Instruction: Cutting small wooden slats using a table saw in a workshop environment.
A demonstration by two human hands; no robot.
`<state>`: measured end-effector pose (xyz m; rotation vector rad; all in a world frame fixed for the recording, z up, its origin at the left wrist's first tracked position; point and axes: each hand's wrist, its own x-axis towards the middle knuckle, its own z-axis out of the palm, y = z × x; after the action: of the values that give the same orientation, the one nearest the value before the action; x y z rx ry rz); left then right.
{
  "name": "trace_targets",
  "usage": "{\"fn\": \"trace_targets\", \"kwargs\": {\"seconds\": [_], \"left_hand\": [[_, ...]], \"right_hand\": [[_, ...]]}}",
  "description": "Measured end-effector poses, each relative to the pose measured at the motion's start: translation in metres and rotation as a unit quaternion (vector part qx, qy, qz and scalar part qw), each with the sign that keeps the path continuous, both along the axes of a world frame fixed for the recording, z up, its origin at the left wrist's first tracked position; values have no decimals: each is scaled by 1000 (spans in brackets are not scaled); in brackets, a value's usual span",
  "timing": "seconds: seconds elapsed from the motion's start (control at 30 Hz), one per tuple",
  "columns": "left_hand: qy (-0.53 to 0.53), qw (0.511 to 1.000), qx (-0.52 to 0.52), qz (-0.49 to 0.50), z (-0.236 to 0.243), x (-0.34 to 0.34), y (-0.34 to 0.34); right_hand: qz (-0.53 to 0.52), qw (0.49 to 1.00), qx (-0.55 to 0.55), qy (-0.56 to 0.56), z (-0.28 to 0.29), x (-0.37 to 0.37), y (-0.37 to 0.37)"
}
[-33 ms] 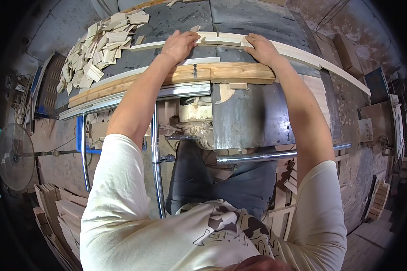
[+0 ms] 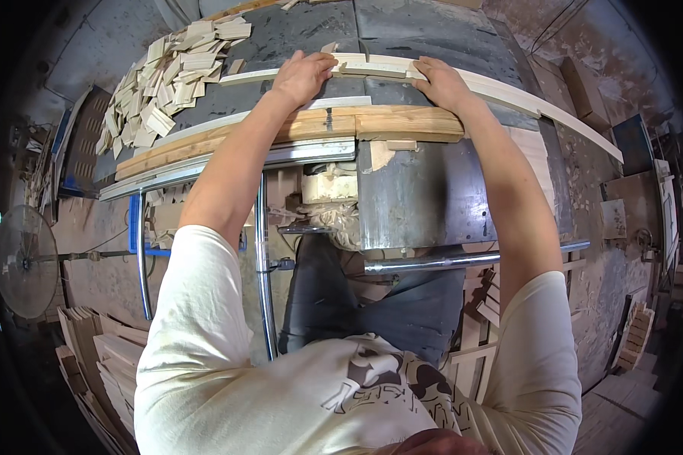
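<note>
Pale wooden strips (image 2: 376, 71) lie side by side across the dark metal table (image 2: 303, 30) at the far side. My left hand (image 2: 303, 77) is closed over their left part, fingers pressed together on the wood. Over the right part, my right hand (image 2: 439, 82) grips them with thumb and fingers; its fingertips are partly hidden. The longest strip (image 2: 508, 92) runs on past my right hand beyond the table's right side. Nearer me, a thick wooden fence bar (image 2: 406, 123) crosses under both forearms, touched by neither hand.
Many small offcuts (image 2: 163, 83) are heaped at the table's far left. A metal sliding rail (image 2: 311, 152) runs along the near left side, above chrome tubes (image 2: 262, 265). A round fan (image 2: 25, 262) stands at left. Stacked boards (image 2: 106, 356) lean at lower left.
</note>
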<state>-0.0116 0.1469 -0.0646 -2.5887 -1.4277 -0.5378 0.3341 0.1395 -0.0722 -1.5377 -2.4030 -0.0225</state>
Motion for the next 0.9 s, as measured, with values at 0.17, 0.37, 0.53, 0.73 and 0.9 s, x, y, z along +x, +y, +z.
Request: {"fn": "trace_targets", "kwargs": {"seconds": [0.17, 0.37, 0.53, 0.73, 0.9], "left_hand": [[5, 1000, -22, -11, 3, 4, 2], [19, 998, -24, -60, 25, 11, 18], [-31, 989, -127, -71, 45, 25, 36], [-232, 932, -276, -30, 87, -7, 35], [-690, 694, -168, 121, 104, -133, 54]], "right_hand": [[2, 1000, 15, -1, -1, 4, -3], [33, 997, 45, 60, 12, 0, -23], [12, 998, -7, 60, 35, -5, -45], [-23, 998, -47, 46, 54, -8, -55], [-37, 998, -49, 17, 61, -16, -55]]}}
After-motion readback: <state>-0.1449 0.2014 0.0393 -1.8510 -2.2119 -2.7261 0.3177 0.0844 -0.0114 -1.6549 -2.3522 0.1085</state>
